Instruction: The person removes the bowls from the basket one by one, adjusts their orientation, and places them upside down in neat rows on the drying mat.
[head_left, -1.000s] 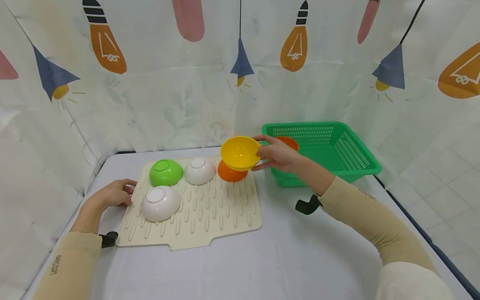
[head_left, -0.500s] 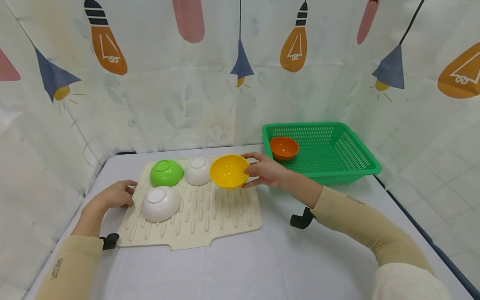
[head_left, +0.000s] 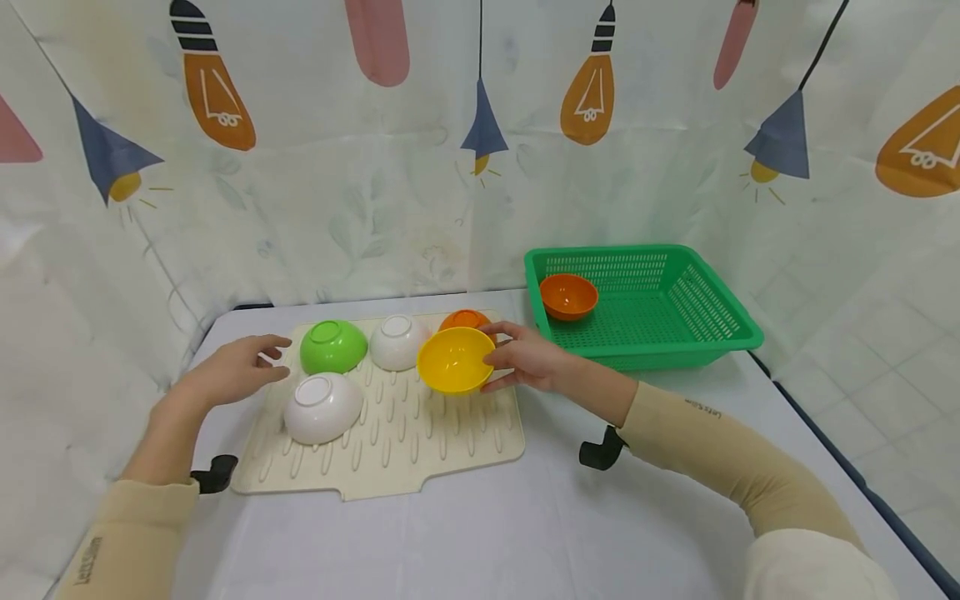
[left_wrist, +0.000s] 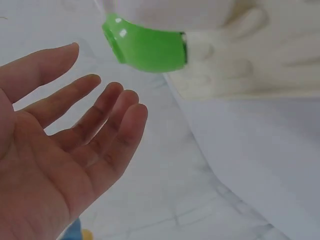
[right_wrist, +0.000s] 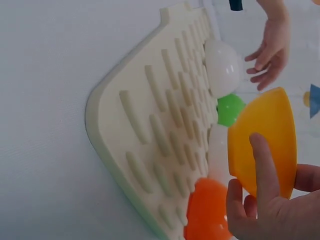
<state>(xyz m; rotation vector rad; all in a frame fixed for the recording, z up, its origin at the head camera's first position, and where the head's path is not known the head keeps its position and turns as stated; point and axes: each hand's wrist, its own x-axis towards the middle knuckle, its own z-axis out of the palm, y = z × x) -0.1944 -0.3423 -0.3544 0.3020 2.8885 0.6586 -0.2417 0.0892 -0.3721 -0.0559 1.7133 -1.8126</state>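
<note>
My right hand (head_left: 528, 358) grips a yellow bowl (head_left: 453, 362) by its right side, its opening facing up and toward me, above a cream draining mat (head_left: 405, 450). In the right wrist view the thumb and fingers hold the yellow bowl (right_wrist: 270, 130) clear of the mat. Upside down on the mat sit a green bowl (head_left: 333, 346), a white bowl (head_left: 399, 342), a nearer white bowl (head_left: 322, 408) and an orange bowl (head_left: 465, 319), partly hidden behind the yellow one. My left hand (head_left: 238, 367) hovers at the mat's left edge, fingers spread and holding nothing, near the green bowl (left_wrist: 152, 49).
A green perforated basket (head_left: 720, 308) stands at the back right with an orange bowl (head_left: 568, 297) upright in its left end. A white cloth covers the table (head_left: 525, 533). Behind it hangs a curtain (head_left: 315, 208) printed with lamps and bulbs.
The yellow bowl has moved left and toward me in my right hand, from beside the basket to over the mat. My left hand has lifted from the mat's left edge and its fingers have spread.
</note>
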